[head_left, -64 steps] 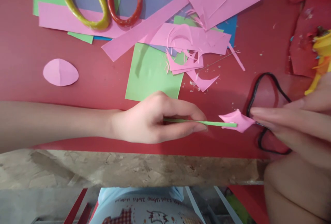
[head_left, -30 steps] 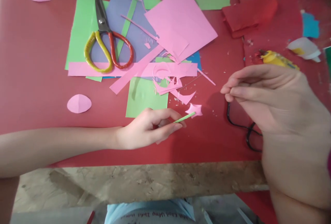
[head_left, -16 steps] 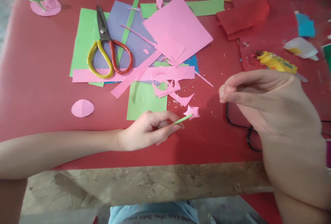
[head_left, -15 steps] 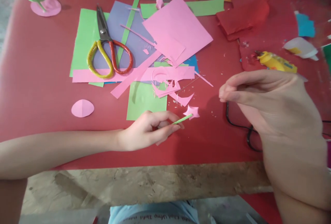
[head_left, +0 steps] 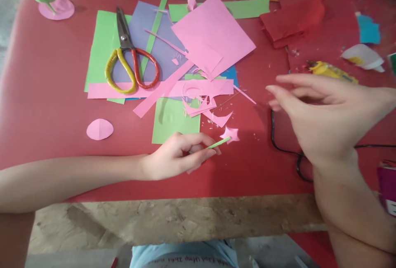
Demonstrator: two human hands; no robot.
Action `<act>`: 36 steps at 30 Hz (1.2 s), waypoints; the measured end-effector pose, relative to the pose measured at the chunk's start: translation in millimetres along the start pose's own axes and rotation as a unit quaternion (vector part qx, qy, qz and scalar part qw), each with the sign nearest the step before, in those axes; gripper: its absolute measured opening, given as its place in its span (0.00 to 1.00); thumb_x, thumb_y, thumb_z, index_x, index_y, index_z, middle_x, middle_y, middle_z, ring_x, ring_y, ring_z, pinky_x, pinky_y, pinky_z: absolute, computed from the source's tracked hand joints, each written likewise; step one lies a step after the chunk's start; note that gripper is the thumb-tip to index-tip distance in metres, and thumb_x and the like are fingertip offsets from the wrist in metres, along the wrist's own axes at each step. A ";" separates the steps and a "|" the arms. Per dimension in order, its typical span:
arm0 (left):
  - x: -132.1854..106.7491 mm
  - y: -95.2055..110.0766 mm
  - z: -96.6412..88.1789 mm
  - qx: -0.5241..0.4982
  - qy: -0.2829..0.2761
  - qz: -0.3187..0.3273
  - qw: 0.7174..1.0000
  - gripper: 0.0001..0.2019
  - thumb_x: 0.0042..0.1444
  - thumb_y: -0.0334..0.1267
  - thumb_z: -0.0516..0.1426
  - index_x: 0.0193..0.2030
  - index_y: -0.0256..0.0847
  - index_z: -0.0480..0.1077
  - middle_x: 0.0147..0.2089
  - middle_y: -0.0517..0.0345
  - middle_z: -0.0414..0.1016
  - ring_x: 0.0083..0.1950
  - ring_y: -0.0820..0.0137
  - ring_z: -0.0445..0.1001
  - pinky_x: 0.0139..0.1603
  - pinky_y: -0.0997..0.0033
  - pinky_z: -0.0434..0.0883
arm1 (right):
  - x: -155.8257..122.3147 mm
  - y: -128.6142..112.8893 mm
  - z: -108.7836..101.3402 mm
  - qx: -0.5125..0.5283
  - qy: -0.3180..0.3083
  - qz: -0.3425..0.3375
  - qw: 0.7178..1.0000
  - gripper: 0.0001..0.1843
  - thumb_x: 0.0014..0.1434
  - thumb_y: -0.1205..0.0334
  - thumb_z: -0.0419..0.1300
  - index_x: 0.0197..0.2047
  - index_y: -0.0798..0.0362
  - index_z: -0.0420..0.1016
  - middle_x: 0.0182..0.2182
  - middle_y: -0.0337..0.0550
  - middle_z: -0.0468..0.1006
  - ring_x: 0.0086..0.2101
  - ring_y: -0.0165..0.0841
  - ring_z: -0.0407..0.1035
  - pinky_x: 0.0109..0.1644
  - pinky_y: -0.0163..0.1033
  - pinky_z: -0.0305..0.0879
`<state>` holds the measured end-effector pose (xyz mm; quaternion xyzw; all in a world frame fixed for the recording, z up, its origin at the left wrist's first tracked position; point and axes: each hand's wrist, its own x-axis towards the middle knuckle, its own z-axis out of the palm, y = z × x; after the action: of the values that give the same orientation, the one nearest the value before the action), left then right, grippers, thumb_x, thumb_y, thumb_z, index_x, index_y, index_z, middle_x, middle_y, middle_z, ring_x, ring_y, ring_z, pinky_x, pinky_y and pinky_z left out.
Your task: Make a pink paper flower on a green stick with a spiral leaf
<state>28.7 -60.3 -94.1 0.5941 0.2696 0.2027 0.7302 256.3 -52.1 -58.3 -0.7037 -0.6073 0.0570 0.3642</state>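
Observation:
My left hand [head_left: 175,158] pinches a thin green stem [head_left: 218,143] between thumb and fingers, low over the near part of the red table. A small puffy pink paper star [head_left: 232,134] sits at the stem's tip. To the right, my right hand [head_left: 324,115] is raised with thumb and forefinger a little apart and nothing visible between them. Just beyond it lies a yellow glue gun [head_left: 334,72], partly covered by that hand. A creased pink paper oval [head_left: 100,129] rests flat left of my left hand.
Scissors [head_left: 125,39] with yellow and red handles lie on stacked coloured papers. Pink paper scraps [head_left: 201,103] are strewn ahead of my left hand. A black cord [head_left: 275,144] loops beneath my right hand. Green stems on pink round bases [head_left: 57,8] stand far left.
My right hand has turned, and its thumb and forefinger have moved apart. My left hand, the stem and the star have stayed nearly still.

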 end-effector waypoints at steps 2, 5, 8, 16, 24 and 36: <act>0.0 -0.1 -0.1 0.002 0.001 0.000 1.000 0.07 0.61 0.37 0.51 0.39 0.35 0.66 0.13 0.73 0.57 0.14 0.82 0.56 0.17 0.82 0.57 | 2.2 6.0 0.5 -0.074 -0.007 -0.047 0.996 0.12 0.57 0.56 0.62 0.37 0.54 0.83 0.27 0.47 0.82 0.29 0.36 0.76 0.37 0.43 0.73; 0.0 -0.2 -0.2 0.007 0.001 -0.002 1.000 0.07 0.60 0.37 0.51 0.38 0.35 0.65 0.13 0.73 0.58 0.14 0.82 0.56 0.17 0.82 0.57 | 4.4 5.5 -0.9 -0.037 -0.057 -0.075 0.995 0.11 0.58 0.66 0.59 0.43 0.50 0.81 0.39 0.45 0.82 0.33 0.31 0.75 0.38 0.38 0.72; 0.6 0.2 0.2 0.009 0.003 0.000 1.000 0.08 0.60 0.39 0.52 0.38 0.34 0.65 0.13 0.73 0.58 0.14 0.82 0.56 0.16 0.82 0.58 | 1.9 -6.0 -4.6 0.037 -0.131 -0.034 0.990 0.10 0.56 0.67 0.59 0.39 0.50 0.81 0.38 0.41 0.82 0.31 0.28 0.73 0.34 0.35 0.71; 1.0 2.6 1.0 0.002 0.001 0.005 1.000 0.07 0.60 0.38 0.51 0.35 0.36 0.62 0.14 0.72 0.58 0.14 0.82 0.56 0.14 0.83 0.56 | -13.2 -19.0 -6.1 0.191 -0.354 0.065 0.913 0.09 0.59 0.60 0.58 0.34 0.45 0.81 0.22 0.34 0.75 0.20 0.24 0.65 0.22 0.31 0.63; 1.3 2.5 0.4 -0.007 -0.002 -0.005 1.000 0.05 0.60 0.36 0.52 0.34 0.38 0.61 0.16 0.71 0.58 0.16 0.82 0.56 0.15 0.83 0.57 | -27.3 -23.5 2.4 0.279 -0.344 0.108 0.890 0.07 0.53 0.67 0.62 0.32 0.45 0.81 0.26 0.33 0.78 0.24 0.23 0.70 0.24 0.26 0.67; 2.1 -0.1 0.0 0.023 0.006 0.039 0.999 0.05 0.61 0.34 0.52 0.33 0.38 0.61 0.16 0.71 0.57 0.15 0.82 0.56 0.16 0.79 0.53 | -34.5 -21.2 2.5 0.258 -0.336 0.078 0.902 0.16 0.54 0.73 0.62 0.36 0.38 0.80 0.32 0.20 0.79 0.33 0.14 0.74 0.37 0.12 0.69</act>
<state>30.4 -59.0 -94.5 0.6192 0.2553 0.2284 0.7066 228.9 -82.0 -60.3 -0.5694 -0.6006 0.4731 0.3021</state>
